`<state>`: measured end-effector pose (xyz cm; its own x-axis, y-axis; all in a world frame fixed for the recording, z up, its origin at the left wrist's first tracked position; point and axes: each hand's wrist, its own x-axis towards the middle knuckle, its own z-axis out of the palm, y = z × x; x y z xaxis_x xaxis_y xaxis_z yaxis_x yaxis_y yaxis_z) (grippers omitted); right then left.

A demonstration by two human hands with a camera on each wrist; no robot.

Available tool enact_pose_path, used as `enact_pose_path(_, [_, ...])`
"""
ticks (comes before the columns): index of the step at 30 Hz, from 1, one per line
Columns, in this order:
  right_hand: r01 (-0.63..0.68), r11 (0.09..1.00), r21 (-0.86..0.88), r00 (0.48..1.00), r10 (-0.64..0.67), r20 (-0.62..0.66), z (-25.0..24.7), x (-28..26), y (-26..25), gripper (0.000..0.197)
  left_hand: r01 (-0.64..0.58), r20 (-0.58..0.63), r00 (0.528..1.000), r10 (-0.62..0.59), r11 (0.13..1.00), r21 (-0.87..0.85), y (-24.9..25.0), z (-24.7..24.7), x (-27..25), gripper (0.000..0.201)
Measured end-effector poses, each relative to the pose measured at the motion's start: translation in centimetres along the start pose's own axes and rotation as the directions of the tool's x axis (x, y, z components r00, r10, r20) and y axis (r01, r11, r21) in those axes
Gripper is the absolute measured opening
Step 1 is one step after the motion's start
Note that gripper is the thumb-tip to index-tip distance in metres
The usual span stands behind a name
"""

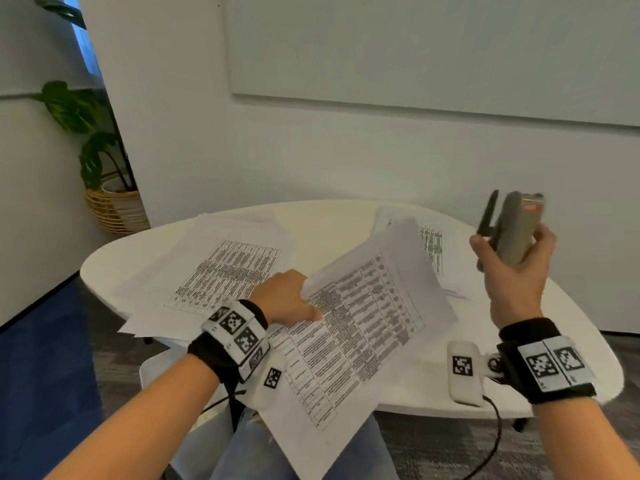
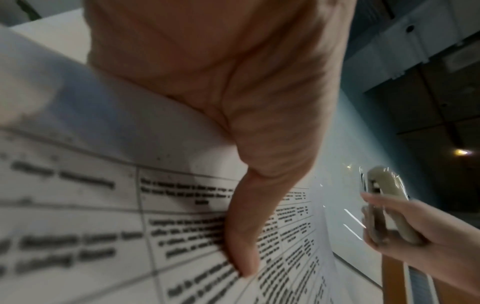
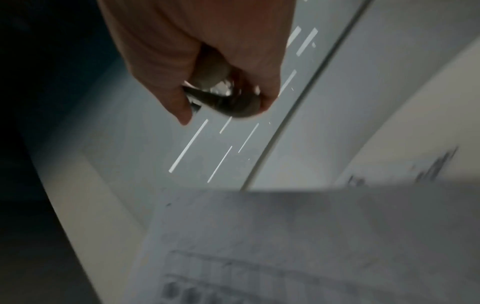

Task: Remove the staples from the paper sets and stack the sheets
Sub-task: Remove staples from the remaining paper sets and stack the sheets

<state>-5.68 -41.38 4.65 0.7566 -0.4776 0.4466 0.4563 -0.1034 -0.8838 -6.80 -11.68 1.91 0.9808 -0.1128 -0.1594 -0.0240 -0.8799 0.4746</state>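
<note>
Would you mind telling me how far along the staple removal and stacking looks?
Looks done: loose printed sheets piled left on the white table. In hand: left hand holds a printed paper set; right hand grips the grey stapler-like tool. Left: more papers far right.

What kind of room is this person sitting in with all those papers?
Most likely an office or small meeting room. A large whiteboard hangs on the wall behind a rounded white table spread with printed sheets, and a potted plant in a wicker basket stands in the corner.
</note>
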Motion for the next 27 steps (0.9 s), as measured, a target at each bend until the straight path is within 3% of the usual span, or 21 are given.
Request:
enact_pose_path(3, [-0.047, 0.972, 0.231, 0.994, 0.068, -0.084, 2.1, -0.2, -1.7, 0.019, -0.03, 0.017, 0.999, 0.028, 0.997, 0.073, 1.2, 0.4, -0.7, 0.041])
enact_pose_path(5, [-0.082, 0.954, 0.288, 0.988, 0.115, -0.101, 3.2, -0.4, -2.0, 0.019, -0.056, 0.028, 0.998, 0.053, 0.995, 0.083, 1.7, 0.5, -0.9, 0.042])
enact_pose_path(9, [-0.097, 0.948, 0.304, 0.986, 0.132, -0.097, 4.1, -0.9, -1.5, 0.041, -0.063, 0.043, 0.997, 0.059, 0.994, 0.094, 2.2, 0.6, -1.2, 0.036])
enact_pose_path(14, [-0.1, 0.963, 0.252, 0.986, 0.129, -0.102, 4.8, -1.2, -0.8, 0.016, -0.074, 0.055, 0.996, 0.069, 0.992, 0.1, 2.4, 0.6, -1.3, 0.036])
enact_pose_path(27, [-0.082, 0.973, 0.217, 0.978, 0.12, -0.172, 6.3, -1.3, -0.5, 0.012, -0.09, 0.056, 0.995, 0.086, 0.994, 0.06, 2.0, 1.0, -1.1, 0.034])
